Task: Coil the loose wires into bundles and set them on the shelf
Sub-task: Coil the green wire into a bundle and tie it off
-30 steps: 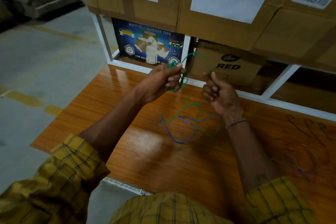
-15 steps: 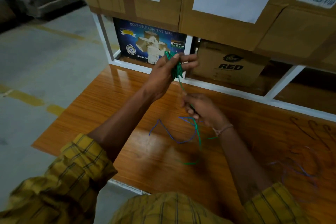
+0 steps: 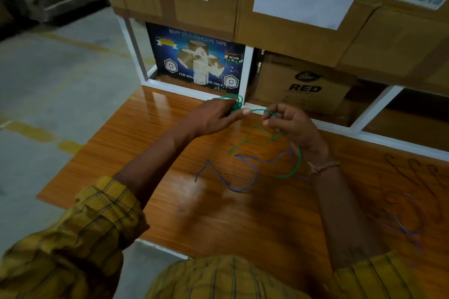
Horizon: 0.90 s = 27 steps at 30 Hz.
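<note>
Left hand (image 3: 213, 116) grips a small coil of green wire (image 3: 252, 133), right hand (image 3: 295, 128) pinches its free run at 3 o'clock, slack trailing over the worktop (image 3: 170, 143) beside a blue wire (image 3: 243, 172).

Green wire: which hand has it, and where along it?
Both. The left hand pinches the green wire at its coiled end; the right hand pinches the straight run beside the coil.

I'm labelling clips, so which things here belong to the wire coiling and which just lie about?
In the job: green wire, held by left hand and right hand; blue wire; wooden shelf.

Lying about: tape box; RED carton; stacked cartons.
</note>
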Each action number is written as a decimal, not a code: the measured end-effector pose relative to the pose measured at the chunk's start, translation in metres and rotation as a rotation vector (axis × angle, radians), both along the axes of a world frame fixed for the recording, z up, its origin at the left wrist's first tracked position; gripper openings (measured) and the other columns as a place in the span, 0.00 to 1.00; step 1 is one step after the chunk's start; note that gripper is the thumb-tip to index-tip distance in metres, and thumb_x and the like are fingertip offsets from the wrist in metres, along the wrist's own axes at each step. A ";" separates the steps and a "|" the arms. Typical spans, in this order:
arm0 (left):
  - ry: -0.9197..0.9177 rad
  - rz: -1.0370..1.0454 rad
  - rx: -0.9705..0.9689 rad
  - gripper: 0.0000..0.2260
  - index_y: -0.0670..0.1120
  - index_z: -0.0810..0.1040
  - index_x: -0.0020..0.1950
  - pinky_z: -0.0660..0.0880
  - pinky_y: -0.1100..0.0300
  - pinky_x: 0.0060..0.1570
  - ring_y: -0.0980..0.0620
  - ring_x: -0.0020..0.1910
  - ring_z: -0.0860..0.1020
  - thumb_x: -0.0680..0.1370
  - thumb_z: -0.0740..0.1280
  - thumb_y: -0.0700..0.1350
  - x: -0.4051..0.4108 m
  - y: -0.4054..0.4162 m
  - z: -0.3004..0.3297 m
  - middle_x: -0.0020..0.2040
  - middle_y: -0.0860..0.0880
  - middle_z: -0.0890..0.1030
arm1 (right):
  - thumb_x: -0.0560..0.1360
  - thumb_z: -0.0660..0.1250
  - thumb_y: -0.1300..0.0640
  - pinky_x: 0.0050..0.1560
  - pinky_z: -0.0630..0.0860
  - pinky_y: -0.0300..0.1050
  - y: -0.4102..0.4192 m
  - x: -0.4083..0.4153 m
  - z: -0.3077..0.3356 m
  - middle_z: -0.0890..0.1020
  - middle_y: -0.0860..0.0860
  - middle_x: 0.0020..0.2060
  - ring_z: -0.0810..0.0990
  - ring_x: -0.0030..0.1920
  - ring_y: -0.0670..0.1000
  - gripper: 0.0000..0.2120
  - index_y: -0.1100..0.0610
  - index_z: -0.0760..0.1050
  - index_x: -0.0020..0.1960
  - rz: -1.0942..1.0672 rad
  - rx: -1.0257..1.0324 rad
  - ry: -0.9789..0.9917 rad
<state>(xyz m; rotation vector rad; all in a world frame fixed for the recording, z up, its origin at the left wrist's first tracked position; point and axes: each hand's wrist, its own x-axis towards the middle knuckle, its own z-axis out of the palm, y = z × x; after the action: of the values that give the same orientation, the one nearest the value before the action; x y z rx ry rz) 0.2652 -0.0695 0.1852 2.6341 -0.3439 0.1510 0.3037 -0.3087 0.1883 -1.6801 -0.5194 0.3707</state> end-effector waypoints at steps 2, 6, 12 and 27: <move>0.132 -0.034 -0.079 0.24 0.42 0.82 0.50 0.77 0.50 0.38 0.45 0.37 0.81 0.84 0.62 0.63 -0.002 0.008 -0.002 0.40 0.43 0.83 | 0.67 0.69 0.62 0.37 0.71 0.36 -0.004 0.010 -0.009 0.78 0.44 0.31 0.74 0.33 0.41 0.06 0.53 0.78 0.41 -0.185 0.006 -0.058; 0.364 -0.132 -0.694 0.21 0.39 0.82 0.42 0.68 0.56 0.32 0.47 0.26 0.68 0.88 0.62 0.50 -0.015 0.017 -0.004 0.25 0.44 0.71 | 0.72 0.73 0.61 0.43 0.72 0.45 -0.020 0.030 -0.029 0.77 0.53 0.35 0.75 0.38 0.48 0.08 0.49 0.79 0.43 -0.345 -0.110 -0.144; 0.581 -0.245 -1.319 0.21 0.39 0.79 0.45 0.69 0.61 0.30 0.55 0.20 0.55 0.89 0.54 0.48 -0.018 0.011 0.004 0.23 0.55 0.58 | 0.82 0.69 0.53 0.24 0.66 0.40 0.000 0.024 -0.047 0.68 0.49 0.27 0.63 0.21 0.45 0.11 0.62 0.76 0.52 -0.299 0.018 0.056; 0.046 0.120 -1.206 0.17 0.38 0.75 0.58 0.79 0.56 0.59 0.45 0.48 0.86 0.91 0.51 0.47 0.010 -0.023 0.013 0.47 0.42 0.85 | 0.82 0.63 0.58 0.45 0.73 0.48 0.055 -0.031 -0.051 0.82 0.54 0.50 0.82 0.51 0.61 0.08 0.60 0.71 0.59 0.140 -0.702 -0.386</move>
<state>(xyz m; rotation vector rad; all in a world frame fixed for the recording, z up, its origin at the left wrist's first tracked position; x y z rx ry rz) 0.2752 -0.0923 0.1981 1.4548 -0.0275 0.2393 0.2724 -0.2533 0.1374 -2.4254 -0.8616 0.3520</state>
